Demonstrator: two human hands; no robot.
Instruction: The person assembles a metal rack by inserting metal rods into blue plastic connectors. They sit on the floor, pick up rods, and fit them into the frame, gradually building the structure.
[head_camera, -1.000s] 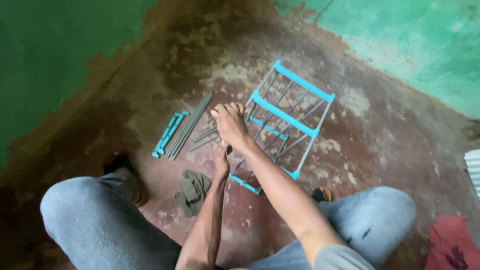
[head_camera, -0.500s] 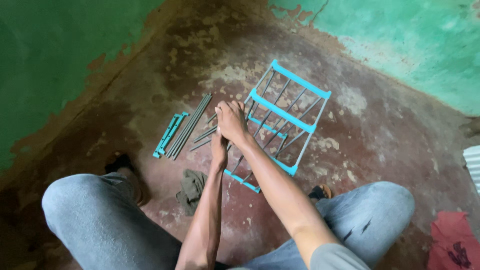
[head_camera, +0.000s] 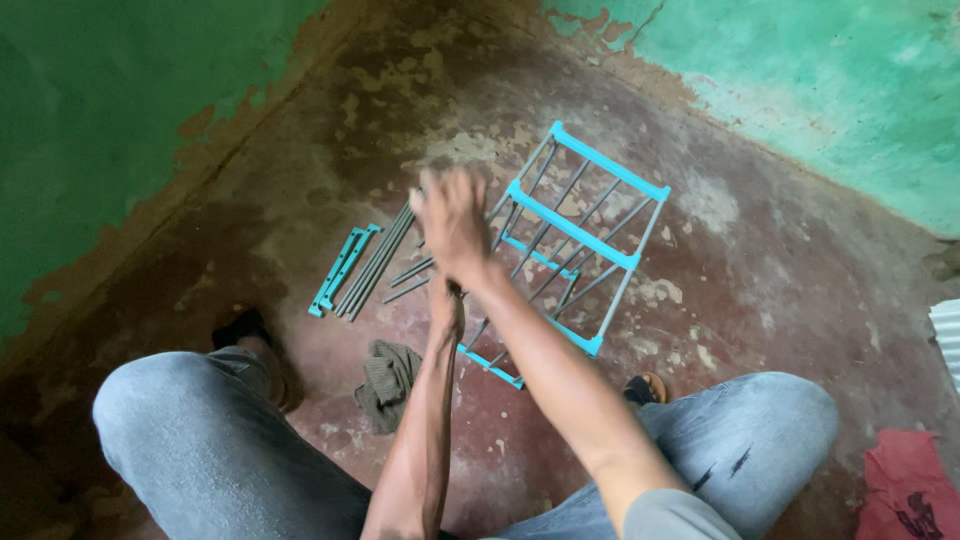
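A rack frame (head_camera: 585, 232) of turquoise plastic bars and grey metal rods lies tilted on the floor in front of me. My left hand (head_camera: 447, 306) is closed around a grey upright rod at the frame's near left corner. My right hand (head_camera: 450, 222) hovers just above it, blurred by motion, flat, with nothing in it. It hides the top of the rod.
Loose grey rods (head_camera: 378, 262) and turquoise bars (head_camera: 338, 268) lie on the floor to the left. A crumpled grey-green cloth (head_camera: 386, 372) sits near my left knee. A red cloth (head_camera: 905, 490) and a white corrugated sheet (head_camera: 948, 340) are at the right. Green walls close the corner.
My right hand, resting on the rod's top half a second ago, has lifted and is blurred. My left hand slid slightly lower on the rod. The rack barely moved.
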